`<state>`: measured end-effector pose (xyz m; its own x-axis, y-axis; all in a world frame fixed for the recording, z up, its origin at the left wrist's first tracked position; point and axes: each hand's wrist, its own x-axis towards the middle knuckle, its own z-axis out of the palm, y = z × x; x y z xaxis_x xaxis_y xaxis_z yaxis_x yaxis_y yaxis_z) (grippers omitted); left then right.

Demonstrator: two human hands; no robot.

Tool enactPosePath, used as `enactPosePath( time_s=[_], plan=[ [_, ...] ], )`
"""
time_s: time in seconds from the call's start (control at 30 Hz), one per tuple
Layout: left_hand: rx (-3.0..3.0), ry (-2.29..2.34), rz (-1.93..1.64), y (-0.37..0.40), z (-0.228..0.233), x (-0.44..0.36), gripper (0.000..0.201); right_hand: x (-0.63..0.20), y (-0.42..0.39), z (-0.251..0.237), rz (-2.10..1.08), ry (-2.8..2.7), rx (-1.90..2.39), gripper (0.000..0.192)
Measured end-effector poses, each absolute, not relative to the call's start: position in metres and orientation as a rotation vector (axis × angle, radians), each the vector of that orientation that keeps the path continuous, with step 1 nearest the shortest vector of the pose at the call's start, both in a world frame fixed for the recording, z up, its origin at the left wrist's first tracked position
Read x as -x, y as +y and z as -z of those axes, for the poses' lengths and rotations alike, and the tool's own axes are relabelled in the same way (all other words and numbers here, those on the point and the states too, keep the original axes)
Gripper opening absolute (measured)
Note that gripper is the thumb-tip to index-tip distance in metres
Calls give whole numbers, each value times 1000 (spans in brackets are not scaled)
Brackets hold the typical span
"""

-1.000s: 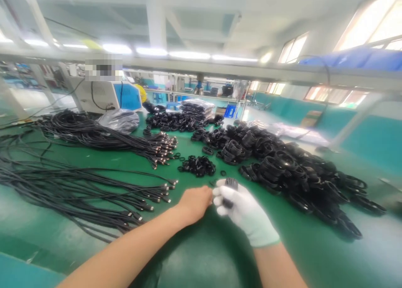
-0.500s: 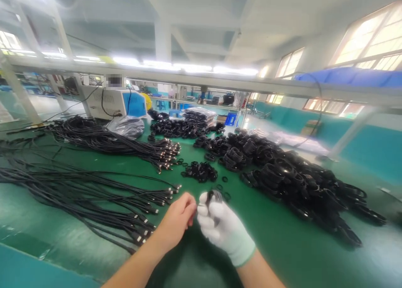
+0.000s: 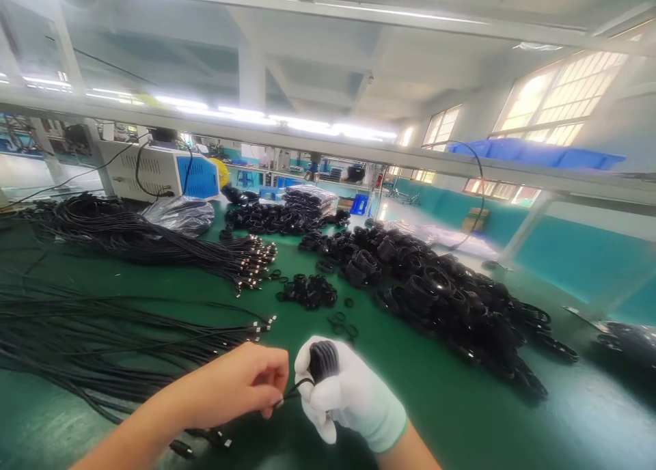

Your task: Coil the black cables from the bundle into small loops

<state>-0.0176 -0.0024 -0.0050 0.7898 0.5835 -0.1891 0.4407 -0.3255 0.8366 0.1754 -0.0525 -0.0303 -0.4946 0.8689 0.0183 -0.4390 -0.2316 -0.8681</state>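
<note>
Black cable wound into a tight coil (image 3: 322, 359) sits in the fist of the gloved right hand (image 3: 348, 398), fingers closed round it so that only the top of the bundle shows above the white knit. From the coil a loose tail (image 3: 293, 390) runs leftward and slightly down to the bare left hand (image 3: 240, 381), whose thumb and fingertips are pinched shut on its end; the two hands are just beside each other, the tail short and nearly level between them. The coil's axis stands roughly upright in the fist, so the tail leaves it sideways toward the left hand. Both hands hover over the green table mat (image 3: 461, 415). Straight cables with plugs (image 3: 154, 333) fan out to the left, a small heap of black ties (image 3: 307, 291) lies ahead, and a long pile of finished coils (image 3: 451, 299) stretches to the right.
</note>
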Motion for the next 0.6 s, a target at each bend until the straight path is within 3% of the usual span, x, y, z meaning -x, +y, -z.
enactPosePath(
  time_s=[0.1, 0.23, 0.43, 0.6],
  plan=[
    [-2264, 770, -233, -7, -5, 16, 4, -176, -54, 29, -1744, -1117, 773, 31],
    [-2301, 855, -384, -9, -10, 15, 29, -179, -54, 25, -1469, -1170, 1046, 40],
    [-2111, 822, -480, -3, 3, 14, 60, -169, -48, 35, -1576, -1377, 1168, 65],
    [-2159, 817, -441, -14, 8, 6, 59, -161, -46, 61, -1349, -1419, 1381, 83]
  ],
)
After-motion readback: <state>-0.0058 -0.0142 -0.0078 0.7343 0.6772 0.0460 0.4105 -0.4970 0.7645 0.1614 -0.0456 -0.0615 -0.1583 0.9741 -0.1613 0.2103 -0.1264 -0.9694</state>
